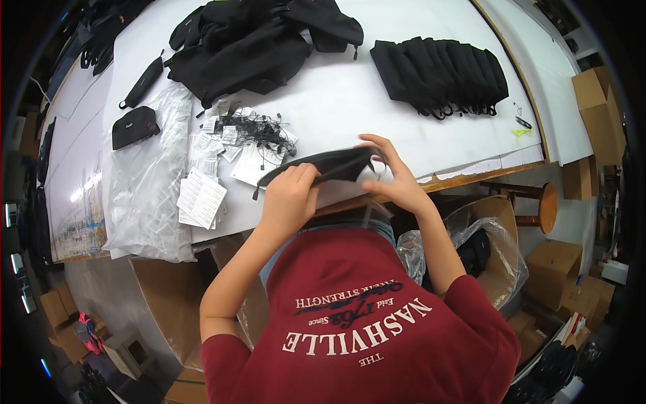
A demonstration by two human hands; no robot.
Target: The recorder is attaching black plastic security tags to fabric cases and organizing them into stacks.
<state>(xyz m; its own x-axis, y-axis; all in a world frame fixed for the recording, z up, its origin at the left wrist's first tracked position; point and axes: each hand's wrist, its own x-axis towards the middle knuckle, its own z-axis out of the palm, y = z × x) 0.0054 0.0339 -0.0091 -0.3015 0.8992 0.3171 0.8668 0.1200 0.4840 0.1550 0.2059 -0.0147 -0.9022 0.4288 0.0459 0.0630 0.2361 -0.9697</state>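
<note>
Black pouch (330, 163) is stretching between our two hands at the near edge of the white table (356, 108), its dark tab hanging at the left end. We are gripping its near side with our left hand (292, 192), fingers curled over the fabric. We are curving our right hand (397, 178) around the other end, thumb and forefinger spread apart; whether those fingers are pressing on it, we cannot tell.

Just beyond our left hand, white tags (202, 198) and tangled black cords (259, 131) are lying together. Beside them, a clear plastic bag (151, 202) is bearing a small black case (134, 128). Farther off, a heap of black pieces (249, 57) is sprawling, and an overlapping row of black pouches (441, 74) is resting to the right.
</note>
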